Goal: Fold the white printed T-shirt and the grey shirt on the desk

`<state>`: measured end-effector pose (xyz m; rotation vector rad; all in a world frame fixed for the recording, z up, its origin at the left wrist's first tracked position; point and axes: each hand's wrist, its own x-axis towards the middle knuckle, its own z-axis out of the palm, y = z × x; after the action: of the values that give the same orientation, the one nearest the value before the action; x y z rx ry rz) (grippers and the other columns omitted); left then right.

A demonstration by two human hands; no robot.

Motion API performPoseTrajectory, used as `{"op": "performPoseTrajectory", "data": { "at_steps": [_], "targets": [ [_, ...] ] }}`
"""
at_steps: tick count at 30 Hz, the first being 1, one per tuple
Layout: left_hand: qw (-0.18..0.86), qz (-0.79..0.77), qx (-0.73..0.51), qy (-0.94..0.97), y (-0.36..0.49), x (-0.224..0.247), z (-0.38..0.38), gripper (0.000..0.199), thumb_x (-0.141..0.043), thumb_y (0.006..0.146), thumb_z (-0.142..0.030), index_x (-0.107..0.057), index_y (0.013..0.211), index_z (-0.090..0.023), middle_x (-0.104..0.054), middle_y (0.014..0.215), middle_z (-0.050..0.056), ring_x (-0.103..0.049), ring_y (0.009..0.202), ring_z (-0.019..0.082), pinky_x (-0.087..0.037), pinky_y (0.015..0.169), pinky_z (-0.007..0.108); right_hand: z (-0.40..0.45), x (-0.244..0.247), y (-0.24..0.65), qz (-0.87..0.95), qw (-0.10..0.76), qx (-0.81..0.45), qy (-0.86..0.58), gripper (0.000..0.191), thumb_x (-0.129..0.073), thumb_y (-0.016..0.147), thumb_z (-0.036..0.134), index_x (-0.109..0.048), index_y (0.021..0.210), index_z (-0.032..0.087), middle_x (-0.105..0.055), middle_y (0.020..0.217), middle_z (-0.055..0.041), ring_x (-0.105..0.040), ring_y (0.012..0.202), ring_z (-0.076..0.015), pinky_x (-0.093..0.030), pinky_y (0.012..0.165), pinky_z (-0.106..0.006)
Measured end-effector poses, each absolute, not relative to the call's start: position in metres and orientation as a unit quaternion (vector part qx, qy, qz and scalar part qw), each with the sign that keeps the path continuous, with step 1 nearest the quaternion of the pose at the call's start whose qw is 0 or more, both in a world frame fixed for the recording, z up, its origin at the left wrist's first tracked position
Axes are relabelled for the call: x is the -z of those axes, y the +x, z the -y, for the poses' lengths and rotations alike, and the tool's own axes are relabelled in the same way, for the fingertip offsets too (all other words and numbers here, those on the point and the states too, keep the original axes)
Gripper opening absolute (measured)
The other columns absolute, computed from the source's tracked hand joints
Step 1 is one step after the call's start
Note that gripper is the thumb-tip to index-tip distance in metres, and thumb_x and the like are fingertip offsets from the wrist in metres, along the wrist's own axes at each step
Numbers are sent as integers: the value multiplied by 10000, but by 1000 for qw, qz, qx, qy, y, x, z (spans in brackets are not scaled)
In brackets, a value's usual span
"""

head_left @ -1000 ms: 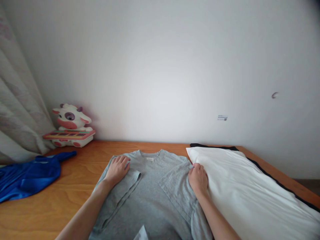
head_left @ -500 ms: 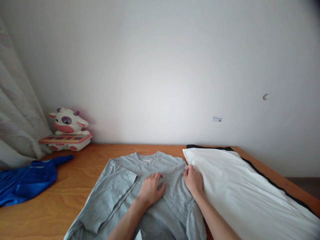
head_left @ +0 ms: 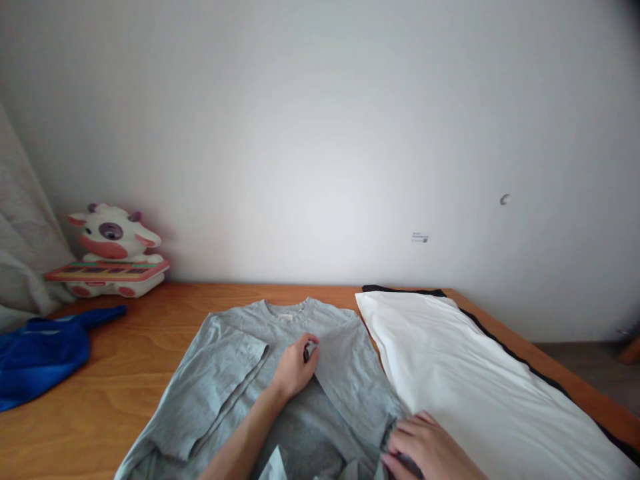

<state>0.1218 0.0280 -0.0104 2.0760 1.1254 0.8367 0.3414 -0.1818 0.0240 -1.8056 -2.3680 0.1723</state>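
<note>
A grey T-shirt (head_left: 225, 373) lies spread on the wooden table, collar toward the wall, with both sleeves folded inward over its body. My left hand (head_left: 295, 367) rests on the middle of the shirt, thumb and fingers curled together at the end of the right-side sleeve. Down at the shirt's right edge, my right hand (head_left: 420, 443) has its fingers closed on bunched cloth near the side seam. The lower part of the shirt is rumpled and runs out of view at the bottom.
White cloth (head_left: 450, 360) with dark cloth (head_left: 500, 341) showing under its far and right edges covers the table's right side. At left are a blue garment (head_left: 45, 353) and a cow-shaped toy keyboard (head_left: 110, 257). The wall (head_left: 300, 133) stands behind the wooden table (head_left: 150, 347).
My right hand has moved down along the shirt's right edge, from the shoulder to the lower side. My left hand's fingers have curled in at the sleeve end. The view has shifted slightly right.
</note>
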Motion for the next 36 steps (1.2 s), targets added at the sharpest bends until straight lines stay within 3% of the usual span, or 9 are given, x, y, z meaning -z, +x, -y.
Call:
{"op": "performPoseTrajectory", "data": {
  "at_steps": [6, 9, 13, 16, 21, 24, 28, 33, 36],
  "targets": [
    [598, -426, -365, 572, 122, 9, -31, 461, -723, 764, -524, -554, 1064, -218, -594, 852, -37, -542, 489, 78, -444, 486, 221, 202, -9, 355, 799, 102, 21, -593, 303, -582, 979, 260, -679, 694, 222, -701, 716, 8, -667, 694, -148, -373, 709, -280],
    [647, -406, -354, 539, 121, 6, -27, 498, -773, 725, -517, -567, 1072, -226, -580, 759, -60, -576, 574, 103, -510, 579, 239, 200, -9, 348, 777, 95, 49, -620, 379, -567, 985, 262, -667, 621, 226, -690, 679, -2, -664, 667, -159, -376, 711, -305],
    [681, -346, -298, 572, 118, 1, -25, 451, -823, 694, -483, -670, 1026, -220, -563, 688, -76, -562, 597, 107, -527, 614, 243, 190, -18, 335, 728, 81, 23, -680, 103, -758, 751, 152, -695, 787, 225, -718, 840, -19, -677, 784, -222, -414, 720, -317],
    [710, -327, -275, 560, 115, -4, -23, 374, -860, 682, -425, -740, 923, -166, -622, 745, -37, -602, 656, 111, -530, 660, 241, 183, -22, 329, 736, 92, -42, -669, 278, -703, 688, 33, -691, 881, 233, -716, 956, -15, -678, 874, -207, -452, 760, -286],
    [833, -190, -239, 462, 113, -14, -13, 506, -841, 774, -280, -687, 1245, -175, -761, 932, 67, -725, 948, 196, -505, 948, 339, 175, -11, 319, 762, 115, -130, -624, 217, -556, 839, 61, -698, 894, 216, -712, 960, -37, -690, 886, -164, -491, 784, -232],
    [861, -114, -229, 440, 114, -15, -8, 494, -790, 836, -259, -656, 1305, -181, -772, 1061, 111, -707, 1082, 235, -469, 1012, 390, 170, -7, 301, 783, 151, -168, -579, 274, -594, 822, 97, -688, 1037, 240, -707, 1079, -35, -684, 999, -166, -494, 873, -228],
    [862, -73, -229, 447, 114, -14, -9, 463, -736, 878, -275, -653, 1319, -164, -766, 1116, 133, -691, 1128, 255, -451, 1029, 405, 159, -10, 281, 753, 217, -91, -615, 198, -658, 788, 189, -635, 974, 253, -685, 995, -25, -669, 940, -202, -511, 831, -289],
    [854, -30, -217, 472, 111, -18, -6, 520, -760, 847, -327, -654, 1327, -156, -735, 1211, 136, -648, 1209, 285, -445, 1050, 406, 140, 1, 291, 640, 279, 107, -708, 576, -725, 698, 290, -538, 1240, 228, -638, 1173, -136, -621, 1074, -347, -512, 864, -461],
    [842, -62, -211, 492, 114, -16, -4, 494, -768, 841, -364, -690, 1273, -138, -755, 1147, 146, -675, 1159, 291, -461, 1029, 401, 137, 4, 308, 628, 279, 78, -722, 356, -516, 819, 195, -567, 1169, 234, -678, 1090, -104, -665, 999, -283, -515, 824, -403]
  ]
}}
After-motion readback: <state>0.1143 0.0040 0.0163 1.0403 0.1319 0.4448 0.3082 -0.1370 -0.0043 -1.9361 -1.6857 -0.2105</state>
